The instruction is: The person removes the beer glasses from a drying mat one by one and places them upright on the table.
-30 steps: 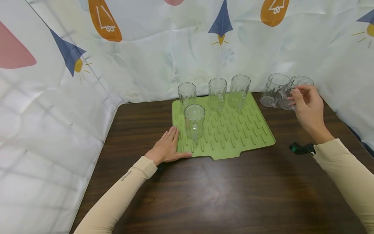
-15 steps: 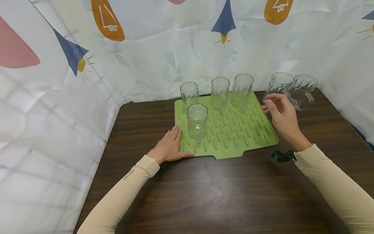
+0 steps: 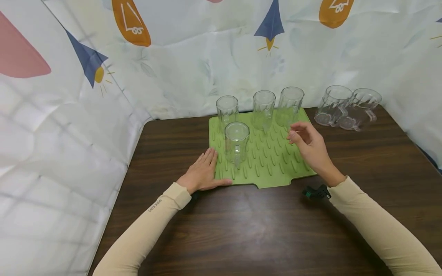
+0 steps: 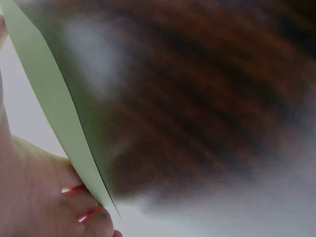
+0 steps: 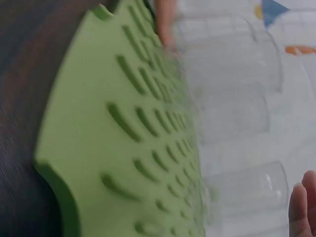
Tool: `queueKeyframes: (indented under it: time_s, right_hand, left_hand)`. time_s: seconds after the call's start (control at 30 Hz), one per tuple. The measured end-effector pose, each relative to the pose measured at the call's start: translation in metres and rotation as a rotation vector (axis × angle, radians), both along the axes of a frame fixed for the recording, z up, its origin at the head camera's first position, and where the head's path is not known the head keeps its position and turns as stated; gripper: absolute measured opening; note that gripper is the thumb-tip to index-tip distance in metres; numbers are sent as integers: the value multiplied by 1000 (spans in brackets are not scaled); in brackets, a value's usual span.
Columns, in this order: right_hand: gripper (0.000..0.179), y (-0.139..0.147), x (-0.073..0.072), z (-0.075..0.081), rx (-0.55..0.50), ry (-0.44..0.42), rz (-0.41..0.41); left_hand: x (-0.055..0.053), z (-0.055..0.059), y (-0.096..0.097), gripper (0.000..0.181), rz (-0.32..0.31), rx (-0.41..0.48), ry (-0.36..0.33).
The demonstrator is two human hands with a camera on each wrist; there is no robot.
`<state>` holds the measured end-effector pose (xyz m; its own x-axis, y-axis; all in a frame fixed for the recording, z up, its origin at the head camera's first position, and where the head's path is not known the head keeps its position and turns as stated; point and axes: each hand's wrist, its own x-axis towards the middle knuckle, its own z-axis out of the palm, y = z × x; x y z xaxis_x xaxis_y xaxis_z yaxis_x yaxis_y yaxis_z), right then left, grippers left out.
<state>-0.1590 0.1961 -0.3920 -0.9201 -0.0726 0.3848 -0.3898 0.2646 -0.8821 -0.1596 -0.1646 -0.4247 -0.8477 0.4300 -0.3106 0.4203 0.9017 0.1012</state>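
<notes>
A green ribbed drying mat [image 3: 272, 176] lies on the dark wooden table. My left hand [image 3: 200, 172] rests along its left edge, fingers straight and thumb at the front corner; the left wrist view shows that hand's fingers [image 4: 84, 200] against the mat's edge [image 4: 54, 94]. Nearest it stands a clear glass mug [image 3: 236, 142] with its handle toward me. Behind are three more glass mugs on the mat, at the back left [image 3: 227, 109], back middle [image 3: 264, 109] and back right [image 3: 291, 107]. Over the mat's right side, my right hand [image 3: 314, 151] hangs with loosely bent fingers, holding nothing.
Two clear glass mugs, one on the left [image 3: 333, 105] and one on the right [image 3: 364, 101], stand close together on the table at the back right, beyond the mat. A printed white cloth [image 3: 193, 73] borders the table at the back and sides.
My right hand has moved left and toward me, from beside the two back-right mugs to over the mat's right side. My left hand stays at the mat's edge; the view has shifted slightly.
</notes>
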Motion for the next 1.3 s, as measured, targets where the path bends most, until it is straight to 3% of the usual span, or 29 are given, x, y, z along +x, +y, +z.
queueKeyframes:
  time_s: [0.2,0.63,1.3]
  right_hand:
    - [26,-20,6,-4,-20,-46,87]
    - [28,-58,14,-17,4,-98,184]
    - [31,-101,13,-25,-43,-213,317]
  left_hand:
    - [-1,2,2,120,-3,-24,1]
    - [-1,3,3,121,-8,-27,0]
    - [1,1,2,121,4,-18,3]
